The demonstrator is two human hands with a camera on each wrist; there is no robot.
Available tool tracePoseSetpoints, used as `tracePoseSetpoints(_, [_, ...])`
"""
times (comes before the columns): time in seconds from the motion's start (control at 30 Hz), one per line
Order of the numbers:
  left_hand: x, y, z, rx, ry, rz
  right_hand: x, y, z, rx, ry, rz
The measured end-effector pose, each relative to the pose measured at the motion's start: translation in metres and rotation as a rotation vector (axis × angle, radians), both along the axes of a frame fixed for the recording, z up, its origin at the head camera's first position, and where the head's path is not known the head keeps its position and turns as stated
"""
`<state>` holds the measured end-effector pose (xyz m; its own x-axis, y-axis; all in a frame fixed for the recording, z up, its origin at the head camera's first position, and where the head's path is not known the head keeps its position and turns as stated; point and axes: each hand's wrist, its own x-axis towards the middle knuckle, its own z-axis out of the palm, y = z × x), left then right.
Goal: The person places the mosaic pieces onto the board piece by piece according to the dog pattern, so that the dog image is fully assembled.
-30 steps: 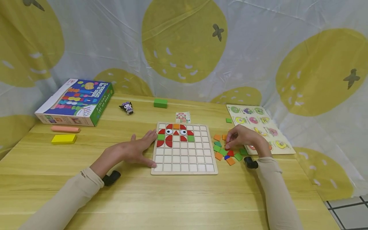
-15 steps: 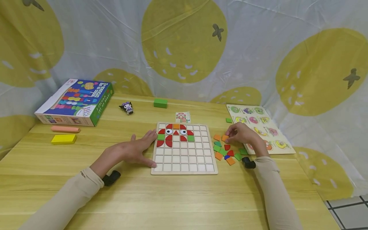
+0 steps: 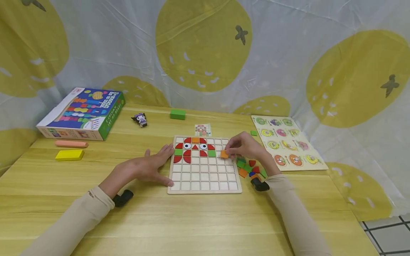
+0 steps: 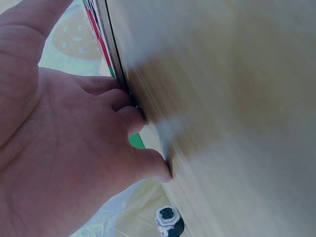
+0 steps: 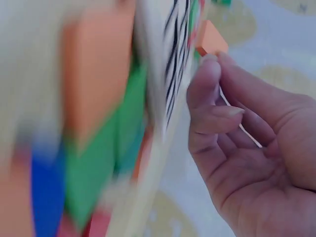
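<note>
Against the left edge of the gridded board (image 3: 195,176), the left hand (image 3: 150,167) was rested, fingers spread; over the right-hand cells, an orange tile (image 3: 223,154) was pinched by the right hand (image 3: 246,145). Placement seemed in hand, with lowering into a cell called for. Loose tiles (image 3: 248,168) were strewn on the bench (image 3: 160,227).

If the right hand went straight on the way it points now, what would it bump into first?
Probably the nearer green square on the board, left of the orange square the right hand pinches; it might pass above, as its height is unclear.
</note>
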<state>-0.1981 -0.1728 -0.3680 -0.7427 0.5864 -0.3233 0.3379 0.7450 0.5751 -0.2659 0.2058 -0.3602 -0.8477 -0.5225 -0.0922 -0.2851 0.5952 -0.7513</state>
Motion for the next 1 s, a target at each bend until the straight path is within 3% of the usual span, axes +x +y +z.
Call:
tracePoseSetpoints(0.27, [0.001, -0.001, 0.002, 0.007, -0.004, -0.006, 0.012, -0.068, -0.004, -0.088, -0.069, 0.017])
tracePoseSetpoints(0.4, [0.001, -0.001, 0.003, 0.014, -0.004, -0.011, 0.014, -0.086, -0.007, -0.091, -0.051, 0.004])
tracePoseSetpoints(0.73, [0.001, 0.000, 0.005, 0.010, -0.008, -0.014, 0.015, -0.103, -0.008, 0.058, 0.020, -0.016])
tracePoseSetpoints(1.0, [0.000, -0.001, 0.004, 0.015, -0.013, -0.009, 0.015, -0.100, -0.007, 0.068, 0.056, 0.009])
